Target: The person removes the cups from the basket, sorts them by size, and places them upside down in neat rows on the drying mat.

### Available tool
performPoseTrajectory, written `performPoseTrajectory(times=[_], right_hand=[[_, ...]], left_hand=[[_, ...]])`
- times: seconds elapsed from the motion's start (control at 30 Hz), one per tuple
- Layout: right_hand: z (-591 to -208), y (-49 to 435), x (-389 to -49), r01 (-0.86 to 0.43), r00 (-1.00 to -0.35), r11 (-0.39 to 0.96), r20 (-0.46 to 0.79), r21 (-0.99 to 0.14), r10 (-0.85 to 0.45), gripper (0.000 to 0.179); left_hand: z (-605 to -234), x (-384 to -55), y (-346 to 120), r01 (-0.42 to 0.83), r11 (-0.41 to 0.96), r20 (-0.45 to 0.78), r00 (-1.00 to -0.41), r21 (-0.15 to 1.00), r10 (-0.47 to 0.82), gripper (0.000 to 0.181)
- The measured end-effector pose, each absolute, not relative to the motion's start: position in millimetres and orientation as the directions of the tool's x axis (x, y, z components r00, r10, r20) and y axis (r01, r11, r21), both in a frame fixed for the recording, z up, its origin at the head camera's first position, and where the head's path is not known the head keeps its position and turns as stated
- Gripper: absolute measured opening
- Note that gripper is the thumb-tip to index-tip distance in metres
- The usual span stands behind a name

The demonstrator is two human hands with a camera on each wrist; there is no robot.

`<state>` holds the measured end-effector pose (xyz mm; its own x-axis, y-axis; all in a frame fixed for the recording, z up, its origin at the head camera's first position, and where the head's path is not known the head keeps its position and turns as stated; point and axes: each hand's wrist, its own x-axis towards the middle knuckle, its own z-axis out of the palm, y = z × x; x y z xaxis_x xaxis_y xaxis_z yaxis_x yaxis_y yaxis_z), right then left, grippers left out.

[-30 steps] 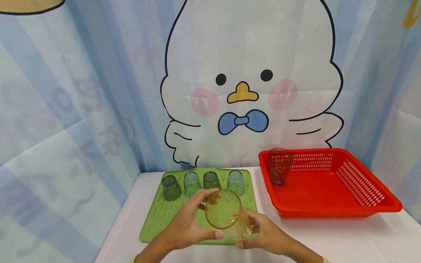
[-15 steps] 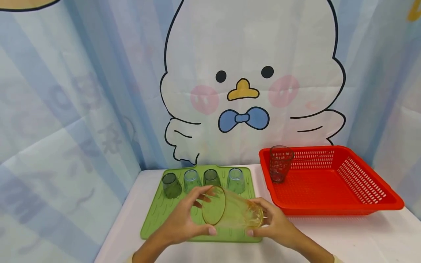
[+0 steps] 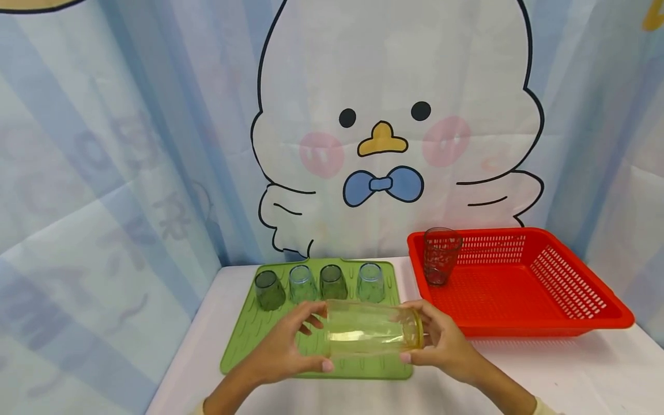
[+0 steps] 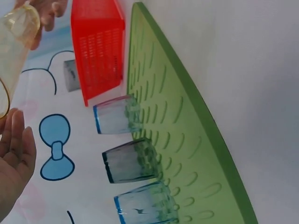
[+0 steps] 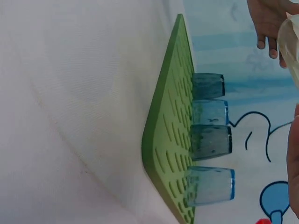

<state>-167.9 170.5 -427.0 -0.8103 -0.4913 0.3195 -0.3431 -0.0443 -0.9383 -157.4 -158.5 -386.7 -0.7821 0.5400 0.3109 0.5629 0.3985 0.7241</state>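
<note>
A yellow-tinted glass tumbler (image 3: 370,328) lies sideways in the air over the front of the green drying mat (image 3: 244,346), its mouth toward the left and its thick base toward the right. My left hand (image 3: 280,349) holds the mouth end, thumb below and fingers above the rim. Around the base curl the fingers and thumb of my right hand (image 3: 446,343). In the left wrist view, the tumbler (image 4: 16,35) spans from the left hand (image 4: 16,156) to the right hand (image 4: 49,14). The right wrist view catches only part of its rim (image 5: 285,39).
Upside-down glasses, grey (image 3: 270,291), light blue (image 3: 302,285), grey (image 3: 333,282) and light blue (image 3: 370,283), form a row along the mat's back. On the right, a red plastic basket (image 3: 524,331) holds an upright dark glass (image 3: 441,259). A printed curtain (image 3: 384,69) hangs behind.
The yellow tumbler has turned from its mouth facing the head camera to lying sideways, mouth left. My right hand has moved right and slightly up with the base.
</note>
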Motion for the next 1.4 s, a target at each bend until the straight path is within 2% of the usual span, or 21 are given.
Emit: performPoseTrajectory(times=[0.13,0.3,0.47,0.8,0.97,1.2,1.4], right_hand=[[-423.8,169.0,-167.5,-0.347,-0.801,-0.073,0.336,-0.935,-0.495,0.059],[-422.2,164.2,-166.0,-0.341,-0.764,-0.187,0.387,-0.921,-0.517,0.057],[-420.9,159.4,-165.7,-0.335,-0.74,-0.255,0.421,-0.907,-0.525,0.058],[-418.6,155.9,-164.2,-0.332,-0.777,-0.196,0.386,-0.923,-0.498,0.055],[-418.7,156.5,-166.0,-0.343,-0.786,-0.17,0.382,-0.924,-0.486,0.057],[-420.1,156.2,-169.0,-0.339,-0.807,-0.121,0.354,-0.933,-0.473,0.055],[-420.4,153.7,-172.7,-0.353,-0.808,-0.098,0.356,-0.93,-0.468,0.056]], left_hand=[[-390.0,-159.4,-162.6,0.539,0.424,0.261,-0.79,0.728,0.555,0.081],[-394.5,-161.5,-167.5,0.496,0.44,0.189,-0.795,0.749,0.576,0.075],[-397.9,-162.0,-170.1,0.465,0.46,0.136,-0.8,0.756,0.584,0.077],[-405.6,-160.8,-180.7,0.36,0.503,0.013,-0.822,0.785,0.569,0.082],[-417.2,-163.2,-199.0,0.331,0.533,-0.03,-0.829,0.779,0.559,0.074],[-431.9,-172.2,-236.1,0.335,0.62,-0.073,-0.84,0.709,0.537,0.067],[-444.2,-183.5,-273.1,0.365,0.667,-0.04,-0.86,0.649,0.508,0.059]])
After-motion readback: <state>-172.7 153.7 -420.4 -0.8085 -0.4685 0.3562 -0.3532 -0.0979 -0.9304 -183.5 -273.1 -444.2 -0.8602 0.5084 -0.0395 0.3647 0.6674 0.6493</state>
